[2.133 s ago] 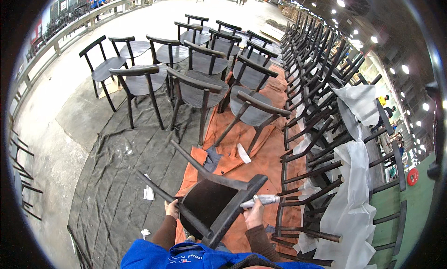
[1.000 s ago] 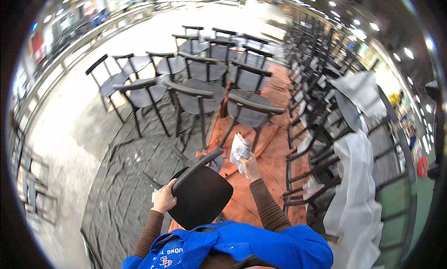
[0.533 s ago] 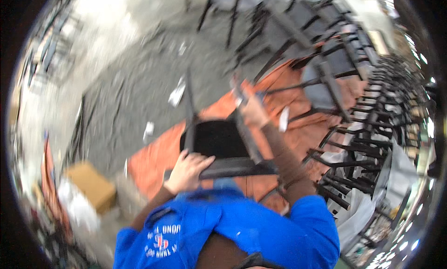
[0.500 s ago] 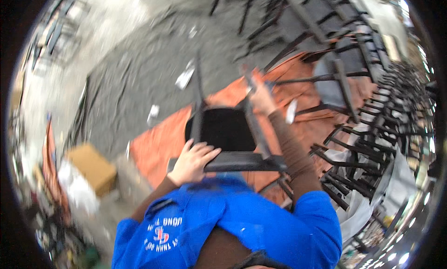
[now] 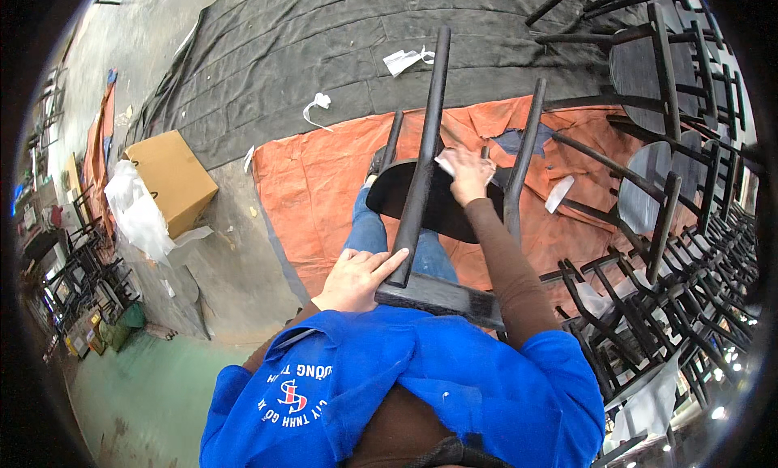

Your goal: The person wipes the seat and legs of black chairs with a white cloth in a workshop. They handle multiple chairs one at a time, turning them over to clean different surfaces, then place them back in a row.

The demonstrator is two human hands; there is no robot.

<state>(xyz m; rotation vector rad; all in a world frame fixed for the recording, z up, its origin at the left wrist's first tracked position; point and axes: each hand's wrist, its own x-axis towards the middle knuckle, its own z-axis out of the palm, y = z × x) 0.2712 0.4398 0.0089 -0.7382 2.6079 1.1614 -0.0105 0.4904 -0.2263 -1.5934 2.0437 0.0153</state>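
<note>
A black wooden chair (image 5: 423,168) leans against my body, its top rail (image 5: 446,296) at my waist and its legs pointing away. My left hand (image 5: 356,280) is closed on the corner where a side post meets that rail, its index finger lying along the post. My right hand (image 5: 472,176) reaches between the posts to the dark seat (image 5: 450,213), closed on a small white sheet (image 5: 445,164) that could be cloth or paper. Part of the sheet is hidden under my fingers.
An orange sheet (image 5: 308,176) covers the floor, with a dark tarp (image 5: 267,71) beyond. Several black chairs (image 5: 648,63) stand at the right, among stacked frames (image 5: 648,298). A cardboard box (image 5: 174,176) with white wrapping (image 5: 138,213) sits at the left. White scraps (image 5: 403,60) lie about.
My right hand has come back from the far end of the chair to its seat. The chair has tilted, its posts now rising differently in view. My left hand still grips its near corner.
</note>
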